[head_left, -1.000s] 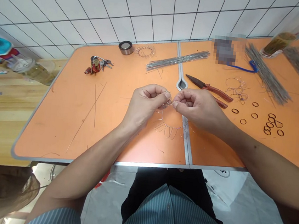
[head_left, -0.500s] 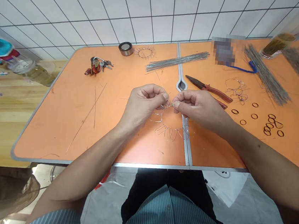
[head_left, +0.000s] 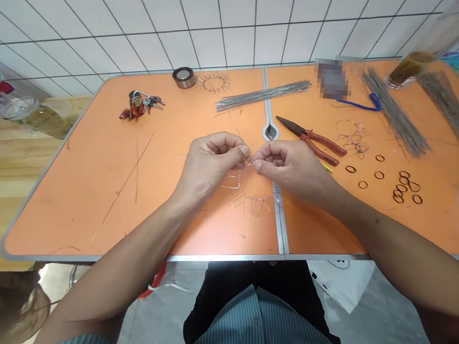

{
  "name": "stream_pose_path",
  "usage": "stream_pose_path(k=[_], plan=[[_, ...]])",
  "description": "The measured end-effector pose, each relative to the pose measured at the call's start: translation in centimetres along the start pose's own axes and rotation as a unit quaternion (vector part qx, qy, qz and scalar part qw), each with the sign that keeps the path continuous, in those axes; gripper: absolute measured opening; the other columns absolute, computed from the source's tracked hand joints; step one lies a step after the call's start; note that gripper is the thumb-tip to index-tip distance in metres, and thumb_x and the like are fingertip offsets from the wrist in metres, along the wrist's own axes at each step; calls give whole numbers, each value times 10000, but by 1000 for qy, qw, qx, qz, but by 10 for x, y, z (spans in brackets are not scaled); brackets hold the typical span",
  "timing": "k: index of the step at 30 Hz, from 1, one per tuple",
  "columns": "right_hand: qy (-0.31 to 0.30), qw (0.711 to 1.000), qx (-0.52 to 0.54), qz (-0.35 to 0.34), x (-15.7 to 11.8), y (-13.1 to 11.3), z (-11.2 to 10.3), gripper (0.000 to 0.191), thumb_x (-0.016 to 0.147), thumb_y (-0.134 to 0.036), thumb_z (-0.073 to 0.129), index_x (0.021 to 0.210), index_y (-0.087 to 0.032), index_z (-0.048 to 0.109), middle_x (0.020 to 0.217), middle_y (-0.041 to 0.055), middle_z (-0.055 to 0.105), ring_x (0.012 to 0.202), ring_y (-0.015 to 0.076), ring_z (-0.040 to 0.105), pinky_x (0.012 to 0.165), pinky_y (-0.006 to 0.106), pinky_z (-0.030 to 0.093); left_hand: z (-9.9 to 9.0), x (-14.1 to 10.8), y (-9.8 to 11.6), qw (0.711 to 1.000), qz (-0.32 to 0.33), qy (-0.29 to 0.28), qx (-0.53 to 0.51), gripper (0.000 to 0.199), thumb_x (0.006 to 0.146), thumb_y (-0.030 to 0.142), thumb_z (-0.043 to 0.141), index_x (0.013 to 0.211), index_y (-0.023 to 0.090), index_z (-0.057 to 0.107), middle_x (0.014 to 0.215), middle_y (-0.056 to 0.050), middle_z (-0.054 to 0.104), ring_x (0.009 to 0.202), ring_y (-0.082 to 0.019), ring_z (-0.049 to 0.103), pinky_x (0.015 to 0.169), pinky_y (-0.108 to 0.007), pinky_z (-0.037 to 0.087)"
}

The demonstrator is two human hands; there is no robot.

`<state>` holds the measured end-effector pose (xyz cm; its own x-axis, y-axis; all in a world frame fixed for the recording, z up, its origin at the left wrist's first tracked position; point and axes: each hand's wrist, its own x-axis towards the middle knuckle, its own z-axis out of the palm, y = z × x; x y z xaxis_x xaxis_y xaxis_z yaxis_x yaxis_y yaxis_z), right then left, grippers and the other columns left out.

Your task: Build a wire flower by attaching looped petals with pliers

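Over the middle of the orange table (head_left: 161,197), a thin wire ring with looped petals (head_left: 252,198) hangs between my two hands. The fingers of my left hand (head_left: 214,162) are pinched on its upper left edge. My right hand (head_left: 283,164) pinches the top of the ring, its fingertips close to those of my left hand. The wire between the fingertips is too fine to make out fully. Pliers with red handles (head_left: 312,140) lie just beyond my right hand.
Bundles of straight wire (head_left: 264,96) lie at the back and right. Tape (head_left: 184,77), another looped wire ring (head_left: 214,84) and keys (head_left: 140,105) are at the back left. Small dark rings (head_left: 400,188) and a jar (head_left: 408,69) are on the right.
The view has shifted slightly, so the table's contents appear further left. Both hands keep their pinch on the wire ring, with little change in their pose.
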<state>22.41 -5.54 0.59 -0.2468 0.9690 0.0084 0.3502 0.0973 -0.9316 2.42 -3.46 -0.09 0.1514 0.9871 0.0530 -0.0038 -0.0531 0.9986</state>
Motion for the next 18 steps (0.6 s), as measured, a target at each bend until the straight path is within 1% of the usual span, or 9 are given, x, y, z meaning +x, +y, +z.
stream_pose_path(k=[2, 4, 6, 8, 10, 13, 15, 16, 18], plan=[[-10, 1000, -15, -5, 1, 1, -5, 67, 918, -292, 784, 914, -234, 752, 852, 11, 739, 775, 171, 651, 656, 317, 493, -2, 1, 0, 1000, -4, 5, 4, 121, 815, 264, 888, 756, 208, 799, 750, -25, 793, 648, -128, 689, 652, -251, 589], [5, 999, -43, -13, 2, -2, -20, 108, 939, -325, 799, 999, -239, 774, 930, 26, 773, 845, 191, 689, 717, 334, 530, -4, 2, 0, 1000, -11, 8, 6, 125, 828, 268, 893, 761, 208, 806, 767, -33, 808, 662, -133, 704, 654, -248, 594], [67, 993, -90, -25, 2, -6, -43, 137, 947, -329, 813, 1051, -244, 789, 986, 38, 790, 900, 212, 706, 776, 354, 539, -7, 3, 0, 1000, -8, 18, 8, 130, 830, 269, 901, 765, 209, 806, 775, -38, 815, 658, -135, 703, 646, -247, 592], [151, 976, -153, -35, 0, -9, -69, 92, 957, -312, 802, 1011, -239, 790, 981, 51, 791, 906, 232, 706, 781, 371, 526, -9, 5, 1, 999, -12, 31, 6, 123, 830, 261, 892, 764, 206, 804, 771, -42, 813, 646, -135, 698, 624, -244, 581], [180, 955, -237, -22, -6, -9, -88, 76, 964, -303, 774, 988, -234, 794, 929, 58, 791, 871, 254, 705, 761, 389, 502, -11, 7, 2, 999, -16, 43, 1, 114, 817, 242, 884, 754, 199, 799, 758, -43, 806, 628, -128, 690, 605, -237, 569], [114, 924, -365, 21, -22, 0, -95, 140, 1005, -335, 707, 989, -231, 800, 980, 84, 815, 887, 283, 720, 731, 399, 462, -14, 10, 3, 998, -23, 61, -10, 110, 791, 237, 890, 757, 196, 795, 748, -41, 802, 616, -124, 688, 584, -225, 556], [56, 892, -446, 47, -34, 10, -87, 193, 1034, -355, 658, 1055, -224, 798, 1166, 127, 827, 1006, 327, 745, 722, 405, 452, -16, 11, 4, 997, -23, 69, -18, 116, 785, 248, 896, 766, 197, 793, 747, -37, 802, 614, -122, 689, 580, -221, 551], [41, 874, -482, 43, -39, 16, -81, 230, 1036, -358, 655, 1156, -220, 794, 1285, 152, 812, 1108, 360, 745, 737, 412, 465, -17, 12, 4, 997, -21, 71, -22, 123, 783, 255, 898, 767, 198, 790, 747, -34, 800, 612, -121, 686, 581, -221, 550], [19, 843, -536, 25, -47, 26, -70, 265, 1036, -363, 660, 1202, -197, 783, 1332, 201, 794, 1220, 404, 724, 792, 438, 502, -19, 12, 6, 997, -21, 65, -33, 141, 779, 273, 901, 768, 199, 780, 749, -28, 798, 605, -116, 677, 585, -224, 546]])
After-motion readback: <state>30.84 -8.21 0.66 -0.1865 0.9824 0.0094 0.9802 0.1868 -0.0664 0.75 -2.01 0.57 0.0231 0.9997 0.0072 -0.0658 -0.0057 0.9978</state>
